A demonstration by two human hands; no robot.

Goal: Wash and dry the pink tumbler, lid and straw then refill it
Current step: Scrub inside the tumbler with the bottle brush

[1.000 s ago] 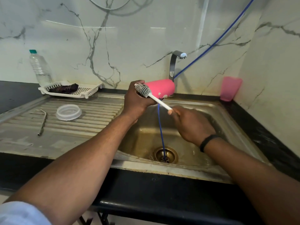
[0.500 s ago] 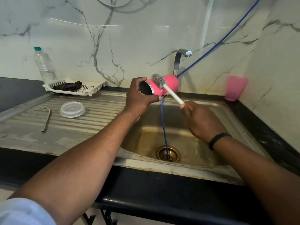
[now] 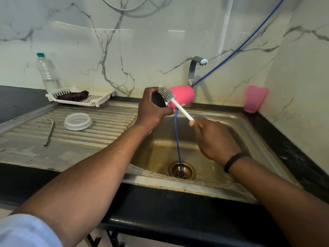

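left hand [image 3: 151, 109] grips the pink tumbler [image 3: 183, 96] sideways over the sink [image 3: 222, 120]; right hand [image 3: 215, 139], fingers clenched on the bottle brush [image 3: 175, 102], bristles at its mouth.

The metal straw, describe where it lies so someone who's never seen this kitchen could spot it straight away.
Start at the steel sink and look to its ribbed steel draining board on the left. Near that board's left end lies the thin bent metal straw, just left of the round clear plastic lid. It is the only long, slim thing there.
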